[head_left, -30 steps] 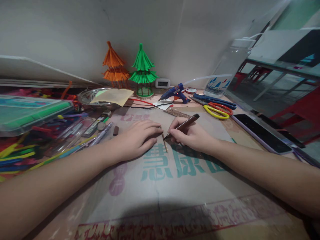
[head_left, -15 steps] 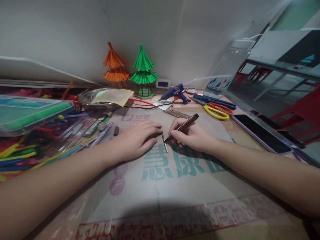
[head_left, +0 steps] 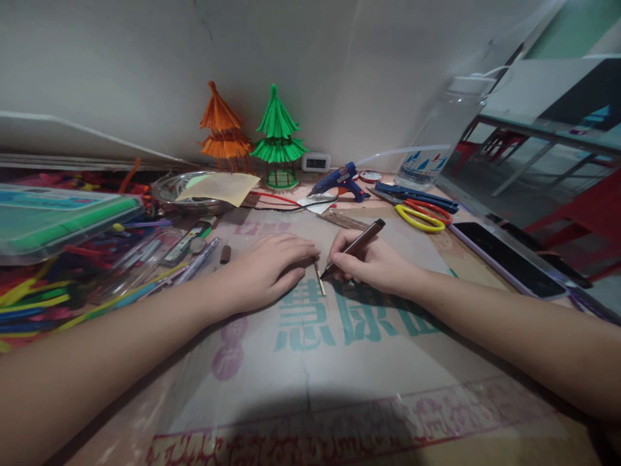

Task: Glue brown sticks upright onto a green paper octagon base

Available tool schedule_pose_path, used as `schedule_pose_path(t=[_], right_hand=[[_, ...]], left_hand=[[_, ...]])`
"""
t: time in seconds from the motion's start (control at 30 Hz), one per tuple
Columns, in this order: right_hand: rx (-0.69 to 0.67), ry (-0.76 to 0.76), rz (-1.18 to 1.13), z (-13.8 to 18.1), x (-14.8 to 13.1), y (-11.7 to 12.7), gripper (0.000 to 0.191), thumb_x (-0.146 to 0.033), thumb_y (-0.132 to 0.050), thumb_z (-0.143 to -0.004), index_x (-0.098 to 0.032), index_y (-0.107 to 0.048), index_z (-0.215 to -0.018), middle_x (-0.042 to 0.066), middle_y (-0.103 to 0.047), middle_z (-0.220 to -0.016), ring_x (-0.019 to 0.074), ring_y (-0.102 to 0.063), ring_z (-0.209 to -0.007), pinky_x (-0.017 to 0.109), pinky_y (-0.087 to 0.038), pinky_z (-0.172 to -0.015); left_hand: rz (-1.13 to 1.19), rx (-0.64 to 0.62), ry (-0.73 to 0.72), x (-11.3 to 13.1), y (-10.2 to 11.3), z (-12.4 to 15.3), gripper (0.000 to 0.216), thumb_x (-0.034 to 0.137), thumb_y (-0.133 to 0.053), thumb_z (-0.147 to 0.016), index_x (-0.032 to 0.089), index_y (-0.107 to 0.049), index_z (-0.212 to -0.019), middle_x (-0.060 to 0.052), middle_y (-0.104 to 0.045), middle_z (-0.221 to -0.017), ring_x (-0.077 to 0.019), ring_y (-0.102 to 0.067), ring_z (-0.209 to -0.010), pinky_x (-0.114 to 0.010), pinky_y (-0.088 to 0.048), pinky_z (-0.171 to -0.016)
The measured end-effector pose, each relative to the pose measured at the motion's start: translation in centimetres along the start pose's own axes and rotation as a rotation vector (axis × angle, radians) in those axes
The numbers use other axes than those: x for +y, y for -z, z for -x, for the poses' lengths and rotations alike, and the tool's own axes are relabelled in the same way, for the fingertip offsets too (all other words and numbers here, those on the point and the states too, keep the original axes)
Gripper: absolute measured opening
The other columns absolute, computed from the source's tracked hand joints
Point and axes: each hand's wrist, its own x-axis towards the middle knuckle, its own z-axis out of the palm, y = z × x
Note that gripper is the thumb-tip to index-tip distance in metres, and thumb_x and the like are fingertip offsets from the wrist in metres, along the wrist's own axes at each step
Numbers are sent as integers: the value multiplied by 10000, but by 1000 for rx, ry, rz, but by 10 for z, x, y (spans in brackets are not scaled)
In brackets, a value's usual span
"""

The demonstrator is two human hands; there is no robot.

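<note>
A brown marker (head_left: 363, 238) is gripped in my right hand (head_left: 369, 260), its tip down beside a thin wooden stick (head_left: 319, 279). The stick lies on the printed plastic-covered surface (head_left: 291, 382), partly coloured dark. My left hand (head_left: 277, 266) lies flat, fingers stretched out, with its fingertips at the stick's far end. The marker's brown cap (head_left: 226, 254) stands just left of my left hand. Behind my right hand lies a small bunch of brown sticks (head_left: 343, 221).
At the back stand an orange pagoda model (head_left: 224, 133), a green one (head_left: 277, 139), a small clock (head_left: 316, 162) and a blue glue gun (head_left: 339, 181). Scissors (head_left: 421, 217), a phone (head_left: 507, 259) and a bottle (head_left: 439, 129) are on the right. Coloured pipe cleaners (head_left: 36, 298) fill the left.
My left fingertips have shifted slightly right over the stick's far end. The marker tip has moved a little along the stick towards me. Everything else stays in place.
</note>
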Motion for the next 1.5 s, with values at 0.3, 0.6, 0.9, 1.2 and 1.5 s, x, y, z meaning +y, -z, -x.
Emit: schedule_pose_path(t=[0.3,0.6,0.9,1.2,1.5], right_hand=[[-14,-6,-25,0,-1,0,146,-289,-635,-874,-187,-560,-802,-23,-615,-627,76,-492,-497,198,-365,-439],[-47,-29,-55,1,-1,0,159,-308,-640,-884,-190,-558,-816,-25,-622,-633,82,-520,-512,199,-380,-448],[-98,-20,-64,2,-1,1,157,-296,-643,-880,-188,-554,-808,-17,-622,-634,95,-555,-546,201,-406,-471],[-145,-25,-118,3,-4,2,165,-280,-652,-869,-184,-542,-791,1,-652,-681,94,-579,-570,199,-429,-497],[-129,-11,-102,2,1,1,189,-321,-663,-875,-187,-547,-809,-4,-642,-666,103,-577,-572,201,-426,-490]], left_hand=[[-40,-19,-9,-1,0,1,386,265,-426,-1021,195,-622,-1346,-106,-589,-1451,-258,-510,-1366,-479,-372,-1169],[-40,-20,-5,0,0,1,384,262,-430,-1017,187,-631,-1335,-108,-593,-1448,-264,-512,-1365,-493,-380,-1167],[-49,-31,-2,1,1,0,388,269,-425,-1023,173,-633,-1336,-111,-590,-1452,-262,-506,-1372,-490,-369,-1176],[-46,-29,-6,0,1,1,376,266,-438,-1019,172,-642,-1321,-118,-586,-1455,-267,-504,-1372,-494,-365,-1178],[-56,-28,-1,0,0,0,382,268,-436,-1019,185,-633,-1336,-107,-587,-1457,-261,-510,-1370,-481,-372,-1173]])
